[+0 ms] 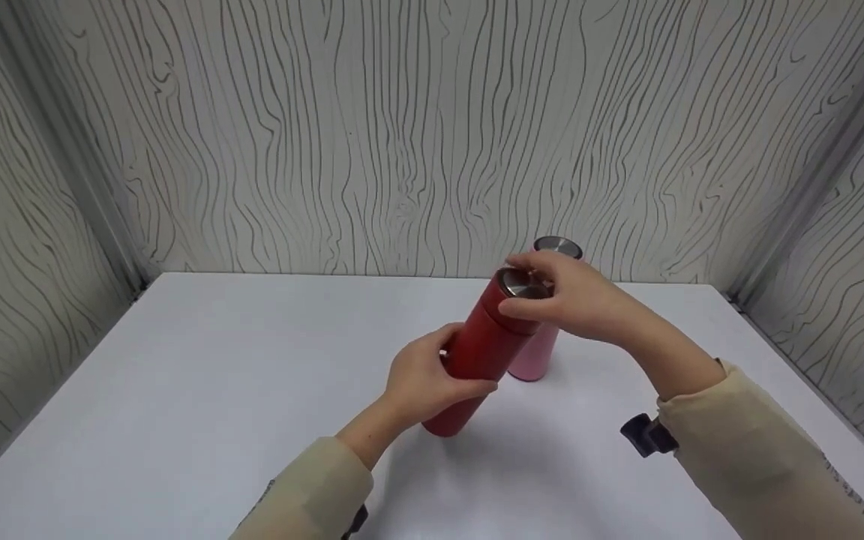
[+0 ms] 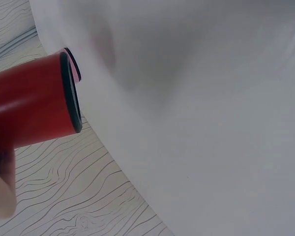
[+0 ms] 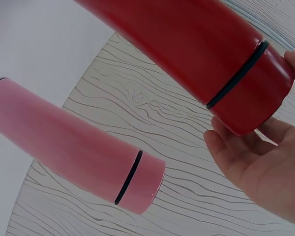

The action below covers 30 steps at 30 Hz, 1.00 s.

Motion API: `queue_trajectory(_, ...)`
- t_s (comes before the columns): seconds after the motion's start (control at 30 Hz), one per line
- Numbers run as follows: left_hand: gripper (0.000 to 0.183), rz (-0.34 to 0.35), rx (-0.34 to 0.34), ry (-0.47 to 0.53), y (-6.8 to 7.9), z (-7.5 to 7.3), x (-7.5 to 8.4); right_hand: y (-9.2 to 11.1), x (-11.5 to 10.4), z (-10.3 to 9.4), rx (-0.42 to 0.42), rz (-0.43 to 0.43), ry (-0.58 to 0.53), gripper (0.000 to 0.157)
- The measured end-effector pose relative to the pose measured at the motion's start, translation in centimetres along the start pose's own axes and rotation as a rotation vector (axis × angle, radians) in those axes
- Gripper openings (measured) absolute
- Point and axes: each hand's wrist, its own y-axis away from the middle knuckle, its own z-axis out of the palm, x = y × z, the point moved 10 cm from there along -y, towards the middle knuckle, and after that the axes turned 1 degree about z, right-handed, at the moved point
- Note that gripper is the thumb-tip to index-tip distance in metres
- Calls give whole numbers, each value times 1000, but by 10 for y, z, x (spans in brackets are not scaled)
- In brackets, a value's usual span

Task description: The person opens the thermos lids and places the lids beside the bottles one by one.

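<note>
A red thermos flask [image 1: 477,356] leans to the right over the white table, its lower end close over the surface. My left hand [image 1: 428,379] grips it round the middle, thumb across the near side. At its top, my right hand [image 1: 586,304] holds the red lid [image 3: 258,93] with thumb and fingers round the rim. The right wrist view shows the lid seated against a dark ring on the body. Behind the red flask stands a pink thermos flask [image 1: 531,360], upright and partly hidden by it and by my right hand.
The white table [image 1: 252,360] ends at a back panel [image 1: 402,135] with a wood-grain pattern. Similar panels rise at the left and right sides. The pink flask stands close behind the red one.
</note>
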Motion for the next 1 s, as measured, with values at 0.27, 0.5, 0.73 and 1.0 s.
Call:
queue_trajectory(0.27,67,-23,1,9,-1,0,-1,-3,2,-5,90,84,81,42)
queue_trajectory(0.5,65,8,-22,36,-1,0,0,1,-10,-1,-27,-72,40,54)
queue_trajectory(0.73,66,-11,10,30,0,1,-1,-1,-2,-3,7,53,73,69)
queue_trajectory(1.0,65,-3,-25,38,3,4,1,-1,-7,1,23,13,89,47)
